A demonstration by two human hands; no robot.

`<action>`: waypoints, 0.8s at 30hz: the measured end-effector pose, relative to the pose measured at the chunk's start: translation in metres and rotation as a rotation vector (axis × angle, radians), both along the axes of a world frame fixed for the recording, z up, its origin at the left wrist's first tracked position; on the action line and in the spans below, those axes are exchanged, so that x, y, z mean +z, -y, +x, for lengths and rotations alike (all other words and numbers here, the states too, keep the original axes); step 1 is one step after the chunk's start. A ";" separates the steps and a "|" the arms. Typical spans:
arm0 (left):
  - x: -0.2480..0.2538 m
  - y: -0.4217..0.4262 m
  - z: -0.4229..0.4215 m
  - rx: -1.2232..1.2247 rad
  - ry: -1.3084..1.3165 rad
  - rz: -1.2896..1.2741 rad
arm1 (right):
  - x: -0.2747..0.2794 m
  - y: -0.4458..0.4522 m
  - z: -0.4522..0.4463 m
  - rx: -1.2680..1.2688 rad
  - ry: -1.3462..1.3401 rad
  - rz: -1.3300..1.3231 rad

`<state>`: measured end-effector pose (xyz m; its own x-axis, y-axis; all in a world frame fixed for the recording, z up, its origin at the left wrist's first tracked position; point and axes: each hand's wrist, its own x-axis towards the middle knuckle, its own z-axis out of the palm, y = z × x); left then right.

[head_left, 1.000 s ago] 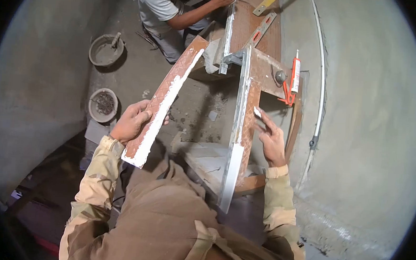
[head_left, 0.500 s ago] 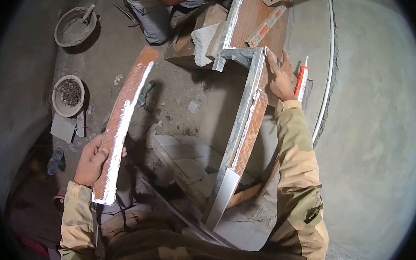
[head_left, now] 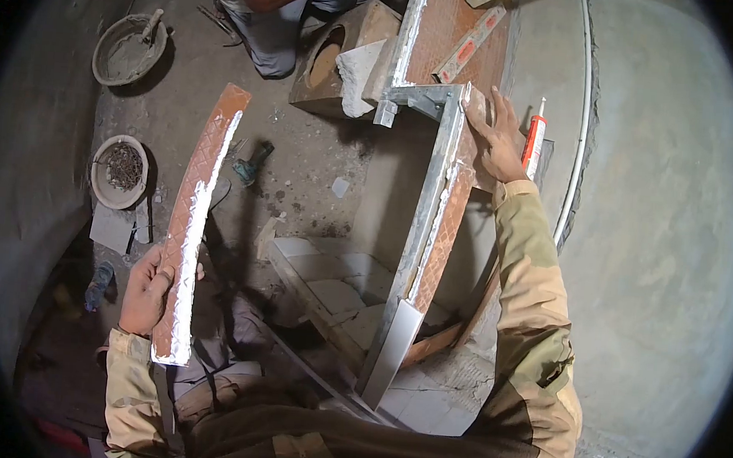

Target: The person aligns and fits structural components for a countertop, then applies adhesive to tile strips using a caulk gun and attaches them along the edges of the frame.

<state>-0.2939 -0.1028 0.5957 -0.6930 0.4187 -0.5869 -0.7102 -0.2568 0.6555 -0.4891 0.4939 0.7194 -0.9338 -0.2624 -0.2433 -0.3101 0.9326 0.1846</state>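
Note:
My left hand (head_left: 146,293) grips the lower end of a long, slightly curved reddish-brown strip (head_left: 192,193). White paste runs thickly along the strip's right edge. On the right, my right hand (head_left: 498,140) rests with spread fingers on the brown panel by the upper corner of a metal-edged frame (head_left: 422,207); it holds nothing. A patterned brown strip (head_left: 446,234) lies along that frame, and a pale smooth piece (head_left: 393,344) covers its lower end. Just right of my right hand stands a red-and-white sealant tube (head_left: 534,143).
A person (head_left: 270,13) kneels at the top, beside a block (head_left: 330,63). A spirit level (head_left: 470,46) lies on the brown upper panel. Two bowls (head_left: 100,57) (head_left: 97,170) and a power tool (head_left: 253,163) are on the floor. A white pipe (head_left: 587,100) runs along the right wall.
The view has shifted. My right hand has moved up the frame from its lower brown strip to the upper corner. My left hand has carried the pasted strip left and lower, away from the frame.

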 end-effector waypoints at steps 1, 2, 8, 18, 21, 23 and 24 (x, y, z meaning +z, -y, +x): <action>-0.001 0.001 0.000 -0.004 0.001 -0.006 | 0.002 0.001 0.003 -0.001 0.000 0.001; -0.002 0.002 0.000 -0.008 0.002 -0.012 | 0.006 0.002 0.006 0.012 0.012 0.021; 0.003 0.000 -0.003 -0.003 -0.009 -0.027 | 0.021 0.012 0.023 0.097 0.038 -0.056; 0.007 -0.005 -0.006 -0.043 0.027 -0.029 | 0.052 0.030 0.036 0.142 0.168 0.147; 0.006 -0.008 -0.007 -0.101 -0.036 -0.046 | 0.055 0.024 0.035 0.186 0.089 0.103; 0.006 -0.009 -0.008 -0.123 -0.050 -0.048 | 0.059 0.027 0.034 0.167 0.072 0.096; 0.007 -0.010 -0.007 -0.123 -0.051 -0.049 | 0.061 0.030 0.033 0.150 0.053 0.088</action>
<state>-0.3013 -0.0925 0.6024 -0.6673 0.4746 -0.5740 -0.7001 -0.1366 0.7009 -0.4563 0.4634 0.7801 -0.8710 -0.3730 -0.3196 -0.4558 0.8563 0.2427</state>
